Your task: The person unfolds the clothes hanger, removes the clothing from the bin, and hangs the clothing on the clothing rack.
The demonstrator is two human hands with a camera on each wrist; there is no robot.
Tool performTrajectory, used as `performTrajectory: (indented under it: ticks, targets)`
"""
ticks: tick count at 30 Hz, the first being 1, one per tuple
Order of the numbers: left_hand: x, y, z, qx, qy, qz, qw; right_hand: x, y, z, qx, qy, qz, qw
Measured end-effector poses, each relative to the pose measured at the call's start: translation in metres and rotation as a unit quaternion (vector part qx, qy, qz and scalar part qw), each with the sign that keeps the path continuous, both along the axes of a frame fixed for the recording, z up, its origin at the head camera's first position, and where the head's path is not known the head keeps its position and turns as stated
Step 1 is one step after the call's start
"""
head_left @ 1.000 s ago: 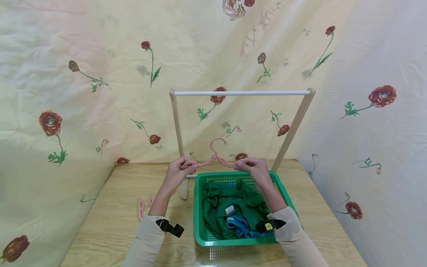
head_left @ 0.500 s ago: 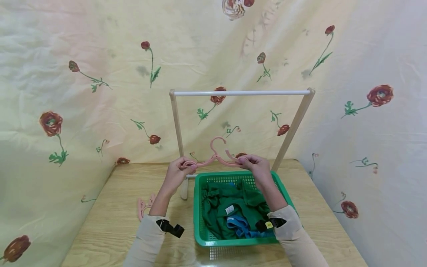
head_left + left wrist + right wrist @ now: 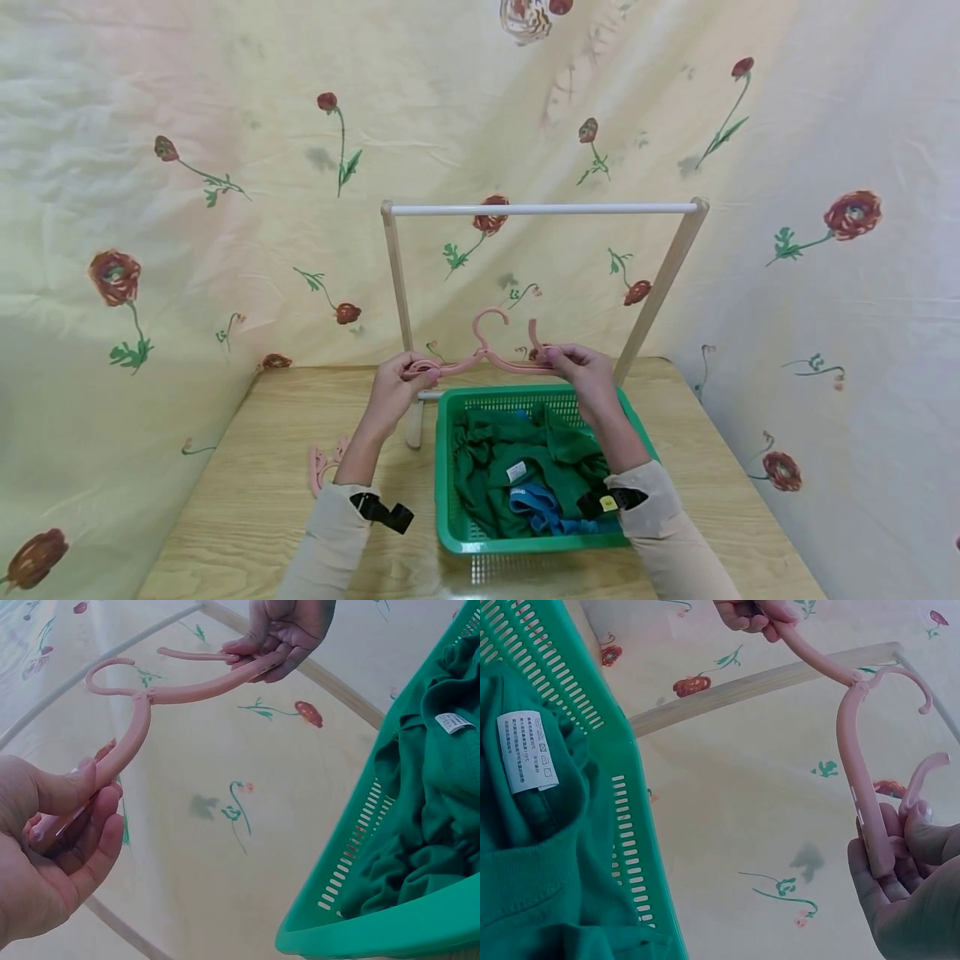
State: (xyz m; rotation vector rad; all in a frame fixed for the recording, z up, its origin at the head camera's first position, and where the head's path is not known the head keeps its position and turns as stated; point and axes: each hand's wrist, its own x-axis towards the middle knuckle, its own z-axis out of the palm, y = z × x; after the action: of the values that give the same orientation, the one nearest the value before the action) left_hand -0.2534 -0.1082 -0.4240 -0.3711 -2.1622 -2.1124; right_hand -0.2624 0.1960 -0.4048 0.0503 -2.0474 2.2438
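Observation:
Held up above the back of the basket is a pink folding hanger [image 3: 480, 357], its hook upward. My left hand [image 3: 393, 385] grips its left arm between thumb and fingers. My right hand [image 3: 588, 382] pinches the right arm near its end, the thumb against a slim curved piece [image 3: 922, 780] that swings up from that arm. In the left wrist view the left fingers [image 3: 97, 840] curl under the hanger arm. Below, a green basket [image 3: 444, 500] holds crumpled green clothing [image 3: 498, 450] with a white label and some blue cloth [image 3: 536, 504].
Behind the basket stands a rack with a white bar [image 3: 540, 209] and wooden legs [image 3: 660, 292]. Another pink folded hanger [image 3: 318, 471] lies on the wooden table [image 3: 247, 500] beside my left forearm. Flower-patterned cloth [image 3: 247, 208] surrounds the table.
The slim curved piece has swung out from the hanger's right arm and now points up. My right hand has shifted slightly right; my left hand has stayed nearly still.

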Motion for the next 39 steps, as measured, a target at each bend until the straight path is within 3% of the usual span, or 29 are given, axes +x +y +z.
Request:
performTrajectory:
  ticks: [13,20,25,31,39]
  targets:
    - [-0.001,-0.003,0.005,0.013,0.001,0.024,0.9996,-0.003,0.01,0.001,-0.038,0.021,0.003,0.9991]
    - [-0.002,-0.005,0.008,0.027,0.001,0.036,0.999,-0.005,0.018,-0.002,-0.044,0.01,0.004,0.999]
    - [-0.002,-0.006,0.009,0.034,0.011,0.046,0.9983,-0.007,0.023,-0.006,-0.034,-0.014,0.028,0.9989]
    - [-0.003,-0.005,0.011,0.042,0.012,0.055,0.9975,-0.008,0.025,-0.009,-0.073,-0.048,0.069,0.9938]
    - [-0.004,-0.003,0.01,0.057,0.024,0.058,0.9964,-0.01,0.023,-0.012,-0.156,-0.084,0.099,0.9791]
